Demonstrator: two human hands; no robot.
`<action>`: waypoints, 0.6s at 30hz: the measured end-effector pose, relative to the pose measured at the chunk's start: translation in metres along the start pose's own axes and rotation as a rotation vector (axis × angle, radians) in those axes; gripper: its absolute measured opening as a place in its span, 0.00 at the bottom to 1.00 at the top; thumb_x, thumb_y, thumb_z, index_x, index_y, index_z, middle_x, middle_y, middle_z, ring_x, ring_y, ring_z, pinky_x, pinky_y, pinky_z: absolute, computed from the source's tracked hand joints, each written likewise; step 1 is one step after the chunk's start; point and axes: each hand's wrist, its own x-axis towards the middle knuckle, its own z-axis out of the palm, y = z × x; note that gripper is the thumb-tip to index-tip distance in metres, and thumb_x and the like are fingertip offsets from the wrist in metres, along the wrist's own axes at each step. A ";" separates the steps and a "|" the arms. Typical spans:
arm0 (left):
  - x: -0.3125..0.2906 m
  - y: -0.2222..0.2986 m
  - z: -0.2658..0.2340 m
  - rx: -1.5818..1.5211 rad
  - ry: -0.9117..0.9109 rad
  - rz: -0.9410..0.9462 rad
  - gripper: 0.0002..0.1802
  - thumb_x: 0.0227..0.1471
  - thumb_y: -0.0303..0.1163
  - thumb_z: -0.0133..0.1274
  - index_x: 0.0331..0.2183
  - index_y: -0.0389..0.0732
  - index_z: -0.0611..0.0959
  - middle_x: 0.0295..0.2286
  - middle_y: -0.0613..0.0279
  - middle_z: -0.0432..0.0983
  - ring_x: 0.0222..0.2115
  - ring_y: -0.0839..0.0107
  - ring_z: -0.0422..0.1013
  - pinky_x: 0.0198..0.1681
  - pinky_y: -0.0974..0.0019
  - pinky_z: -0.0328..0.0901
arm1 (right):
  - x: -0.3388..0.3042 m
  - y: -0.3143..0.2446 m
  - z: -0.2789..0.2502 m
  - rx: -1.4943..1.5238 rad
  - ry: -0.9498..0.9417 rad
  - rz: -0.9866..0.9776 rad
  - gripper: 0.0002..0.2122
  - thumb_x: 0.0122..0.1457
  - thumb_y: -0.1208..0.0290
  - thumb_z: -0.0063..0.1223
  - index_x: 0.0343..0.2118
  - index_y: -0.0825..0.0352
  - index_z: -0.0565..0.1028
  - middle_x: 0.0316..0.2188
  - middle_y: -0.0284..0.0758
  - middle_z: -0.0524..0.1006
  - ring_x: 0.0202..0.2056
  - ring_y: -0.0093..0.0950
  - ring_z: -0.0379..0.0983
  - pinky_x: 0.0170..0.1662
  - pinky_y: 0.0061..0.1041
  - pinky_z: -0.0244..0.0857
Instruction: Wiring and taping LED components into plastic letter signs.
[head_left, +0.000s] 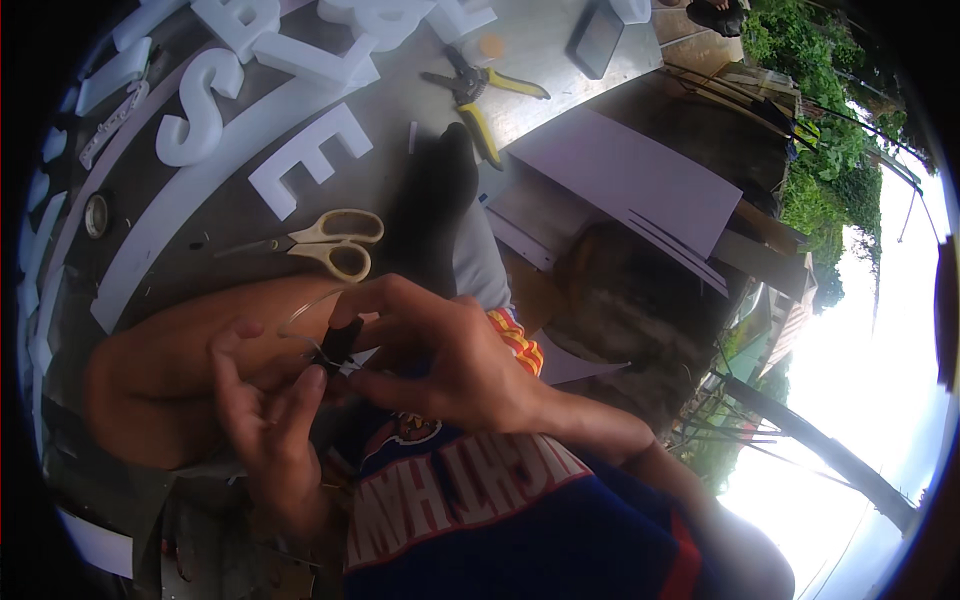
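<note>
Your right hand pinches, seemingly for fine control; your left hand cups opposite (clasping or not, I cannot tell). Beyond the grip lie a white block letter and cream-handled metal scissors, presumably kept handy. Inside: a small black piece, thin pale wire beside.
</note>
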 end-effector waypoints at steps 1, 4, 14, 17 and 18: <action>0.000 0.001 0.004 -0.008 -0.020 -0.010 0.30 0.47 0.19 0.54 0.50 0.41 0.61 0.26 0.52 0.77 0.26 0.71 0.74 0.31 0.71 0.66 | -0.002 0.000 -0.002 0.029 0.024 0.018 0.20 0.49 0.82 0.58 0.46 0.67 0.66 0.31 0.43 0.80 0.34 0.37 0.80 0.36 0.28 0.74; 0.004 -0.002 0.007 -0.033 -0.083 -0.049 0.28 0.48 0.19 0.55 0.48 0.40 0.60 0.26 0.51 0.77 0.26 0.72 0.74 0.32 0.72 0.67 | -0.008 -0.003 -0.005 0.100 0.067 0.108 0.20 0.51 0.84 0.56 0.47 0.69 0.65 0.35 0.41 0.79 0.38 0.29 0.79 0.38 0.21 0.73; -0.001 -0.009 0.001 -0.148 -0.154 -0.003 0.20 0.50 0.17 0.54 0.43 0.38 0.64 0.25 0.55 0.77 0.27 0.75 0.73 0.34 0.73 0.68 | -0.018 -0.011 0.006 0.064 0.136 0.088 0.22 0.49 0.88 0.56 0.48 0.75 0.64 0.39 0.44 0.76 0.37 0.29 0.78 0.39 0.21 0.74; -0.004 -0.012 -0.005 -0.156 -0.163 0.096 0.14 0.49 0.16 0.54 0.38 0.36 0.70 0.27 0.54 0.77 0.28 0.75 0.73 0.34 0.73 0.68 | -0.018 -0.015 0.006 0.183 0.107 0.143 0.22 0.49 0.89 0.56 0.48 0.75 0.64 0.35 0.43 0.77 0.36 0.28 0.78 0.38 0.20 0.73; -0.005 -0.015 -0.008 -0.149 -0.155 0.169 0.12 0.48 0.15 0.55 0.36 0.35 0.73 0.29 0.54 0.76 0.29 0.75 0.73 0.35 0.72 0.68 | -0.017 -0.017 0.005 0.182 0.109 0.142 0.22 0.49 0.89 0.56 0.48 0.75 0.64 0.35 0.43 0.77 0.36 0.28 0.78 0.38 0.20 0.73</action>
